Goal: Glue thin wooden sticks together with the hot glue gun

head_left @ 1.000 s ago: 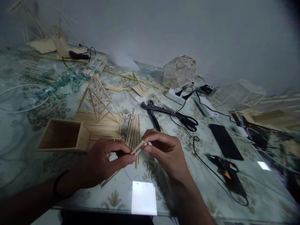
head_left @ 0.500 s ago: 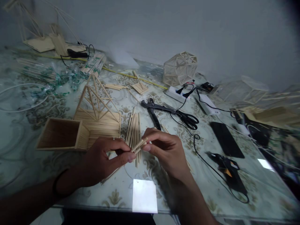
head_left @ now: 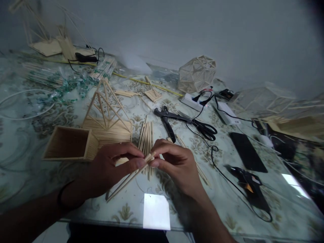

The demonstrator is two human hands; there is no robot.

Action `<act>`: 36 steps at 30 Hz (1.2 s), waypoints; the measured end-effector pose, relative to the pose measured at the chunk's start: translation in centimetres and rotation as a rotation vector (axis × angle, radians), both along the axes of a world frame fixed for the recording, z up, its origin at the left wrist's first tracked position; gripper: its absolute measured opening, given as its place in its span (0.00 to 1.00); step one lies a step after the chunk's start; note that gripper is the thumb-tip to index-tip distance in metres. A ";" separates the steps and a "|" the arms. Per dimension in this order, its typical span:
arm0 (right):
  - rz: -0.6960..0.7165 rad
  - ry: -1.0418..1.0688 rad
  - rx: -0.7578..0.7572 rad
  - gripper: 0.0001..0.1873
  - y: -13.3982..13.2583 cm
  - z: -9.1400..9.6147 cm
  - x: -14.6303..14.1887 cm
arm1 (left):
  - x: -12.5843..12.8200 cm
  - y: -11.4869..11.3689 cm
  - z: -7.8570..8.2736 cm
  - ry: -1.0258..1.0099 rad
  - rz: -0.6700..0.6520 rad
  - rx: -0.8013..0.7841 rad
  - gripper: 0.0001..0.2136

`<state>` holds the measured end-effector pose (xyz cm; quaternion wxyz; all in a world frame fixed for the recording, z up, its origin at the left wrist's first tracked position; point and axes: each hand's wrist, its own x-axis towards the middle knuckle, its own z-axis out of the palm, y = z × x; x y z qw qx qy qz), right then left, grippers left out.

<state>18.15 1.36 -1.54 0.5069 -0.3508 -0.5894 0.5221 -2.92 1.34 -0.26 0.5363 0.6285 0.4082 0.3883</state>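
My left hand point(head_left: 111, 168) and my right hand point(head_left: 174, 165) meet above the table's near edge, both pinched on a small bunch of thin wooden sticks point(head_left: 126, 179) that slants down to the left. The sticks' upper ends sit between the fingertips of both hands. Just behind the hands lies a loose bundle of sticks point(head_left: 147, 138). To the left stand a stick-built frame on a slatted base point(head_left: 107, 114) and an open wooden box point(head_left: 69, 146).
Black cutters point(head_left: 167, 121) and scissors point(head_left: 202, 130) lie behind the hands. A black cable point(head_left: 220, 168) runs to a glue gun point(head_left: 249, 189) at the right, beside a dark phone point(head_left: 246, 152). A power strip point(head_left: 193, 101) and a stick polyhedron point(head_left: 196, 74) stand at the back.
The hands have closed together, so less of the sticks' upper ends shows between the fingertips. The bunch now reaches lower to the left, over the table.
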 end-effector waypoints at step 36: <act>-0.068 -0.035 -0.059 0.10 0.0 0.2 -0.8 | 0.0 0.2 0.7 -0.054 -0.017 -0.107 0.07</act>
